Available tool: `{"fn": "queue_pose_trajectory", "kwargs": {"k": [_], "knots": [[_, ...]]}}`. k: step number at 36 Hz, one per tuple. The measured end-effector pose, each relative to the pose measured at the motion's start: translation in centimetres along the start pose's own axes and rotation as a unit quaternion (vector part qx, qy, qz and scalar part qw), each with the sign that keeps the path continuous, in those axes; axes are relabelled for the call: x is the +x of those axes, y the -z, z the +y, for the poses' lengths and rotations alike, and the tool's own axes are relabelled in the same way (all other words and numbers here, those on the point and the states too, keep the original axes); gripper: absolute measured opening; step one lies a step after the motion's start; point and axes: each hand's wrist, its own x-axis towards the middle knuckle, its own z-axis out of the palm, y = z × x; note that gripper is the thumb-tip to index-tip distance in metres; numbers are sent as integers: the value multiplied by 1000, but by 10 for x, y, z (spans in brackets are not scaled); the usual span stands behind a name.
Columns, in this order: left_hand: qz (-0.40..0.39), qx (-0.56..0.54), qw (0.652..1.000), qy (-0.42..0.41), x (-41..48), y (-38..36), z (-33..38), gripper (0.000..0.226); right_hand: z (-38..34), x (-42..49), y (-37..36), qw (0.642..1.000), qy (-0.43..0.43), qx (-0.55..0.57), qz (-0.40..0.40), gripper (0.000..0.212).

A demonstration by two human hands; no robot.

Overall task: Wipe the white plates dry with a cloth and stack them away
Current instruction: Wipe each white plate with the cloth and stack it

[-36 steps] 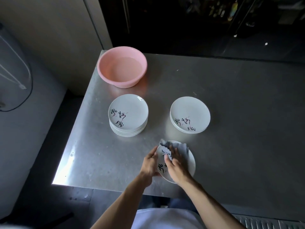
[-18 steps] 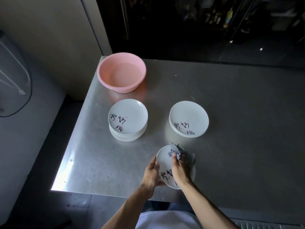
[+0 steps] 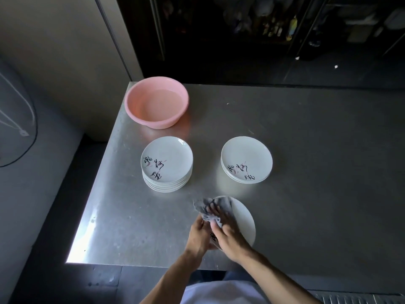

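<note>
A white plate [image 3: 243,218] with black brush writing is tilted above the near edge of the steel table. My left hand [image 3: 198,234] grips its left rim. My right hand [image 3: 228,233] presses a crumpled grey cloth [image 3: 208,208] onto the plate's face, fingers curled into the cloth. A taller stack of several white plates [image 3: 167,164] stands at the centre left. A lower stack of white plates [image 3: 246,160] stands to its right.
A pink plastic basin [image 3: 156,103] holding water sits at the table's far left corner. The steel table [image 3: 317,172] stretches wide to the right. Its left edge drops to a dark floor beside a wall. Dark shelving stands behind the table.
The cloth under my right hand has slid from the plate's upper middle toward its upper left rim. The plate has tilted a little. Both stacks stay where they were.
</note>
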Motion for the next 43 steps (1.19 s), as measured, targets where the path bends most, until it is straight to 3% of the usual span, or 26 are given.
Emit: {"fn": "queue_pose_trajectory", "kwargs": {"k": [3, 5, 7, 9, 12, 15, 19, 21, 23, 25, 28, 30, 34, 36, 38, 39, 41, 43], "knots": [[26, -43, 999, -9, -3, -1, -2, 29, 16, 5, 4, 982, -2, -186, -14, 54], [50, -73, 996, -24, -4, -3, -3, 29, 17, 12, 5, 957, -129, -258, 31, 59], [77, -77, 993, -35, -3, -3, -2, 25, 5, 18, 6, 962, -194, -170, 84, 62], [114, -68, 991, -26, 2, 2, 1, 12, -6, 18, 6, 979, -171, -42, 98, 56], [111, -60, 992, 11, 5, 7, 2, 5, -19, 1, 6, 989, -97, 109, 28, 49], [71, -50, 996, 14, -1, 11, -3, 14, -14, -6, 4, 998, -49, 38, -29, 51], [44, -75, 996, 14, -6, 12, -4, 32, -4, 13, 10, 972, -209, -87, 65, 52], [22, -60, 998, 13, -7, 11, 1, 43, -9, 16, 12, 964, -234, -75, 102, 49], [-7, -30, 999, 8, -7, 10, 2, 48, -19, 9, 9, 981, -154, 15, 113, 41], [-42, -5, 999, -1, -9, 9, 0, 36, -29, -5, 3, 993, -46, 89, 66, 38], [-58, -1, 998, -7, -12, 12, -3, 39, -23, -13, 0, 996, -46, 74, -21, 52], [-45, -20, 999, -12, -11, 13, -4, 48, -12, -5, 0, 997, -80, 16, 1, 53], [17, -67, 997, -26, -8, 8, -5, 52, -17, 15, 11, 959, -262, -26, 105, 55], [45, -67, 996, -25, -7, 5, -4, 40, -22, 17, 10, 966, -226, 18, 125, 53], [82, -61, 995, -21, -4, 7, -3, 14, -29, 10, 8, 980, -155, 91, 90, 55], [95, -51, 994, -9, -2, 9, -3, 12, -32, 3, 6, 983, -122, 120, 59, 55], [77, -51, 996, 6, -4, 11, -1, 18, -29, -7, 0, 991, -61, 116, -4, 53], [47, -70, 996, 13, -10, 11, -1, 37, -16, -7, -4, 998, -32, 34, -46, 55]]}}
